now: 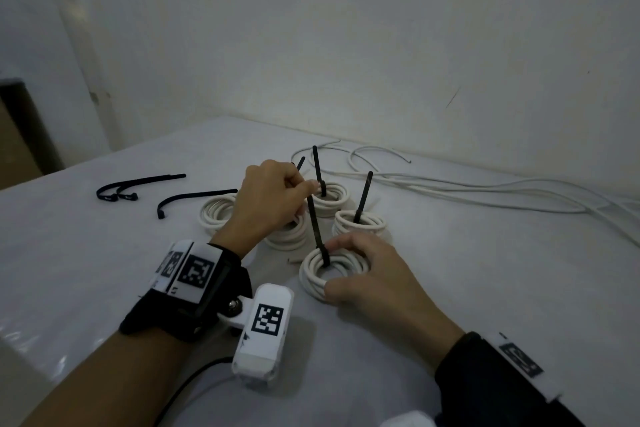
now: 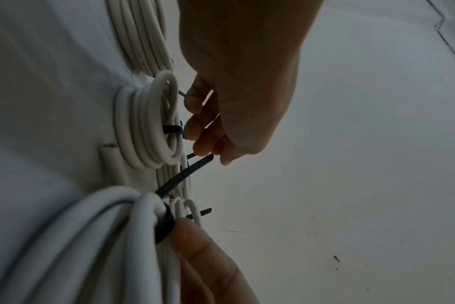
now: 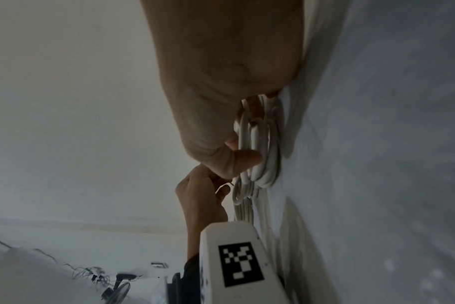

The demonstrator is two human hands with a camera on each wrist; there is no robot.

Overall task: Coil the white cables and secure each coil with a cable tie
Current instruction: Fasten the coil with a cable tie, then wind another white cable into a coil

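The near white coil lies on the table with a black cable tie looped round it, tail standing up. My right hand grips this coil, index finger at the tie's head, thumb on the near rim. My left hand pinches the top of the tail between thumb and fingers. In the left wrist view the tie band wraps the coil strands. Three tied coils sit just behind, the last partly under my left hand.
Another coil lies left of my left hand. Spare black ties lie at the far left. Loose uncoiled white cables trail across the far right. A wall stands close behind the white table.
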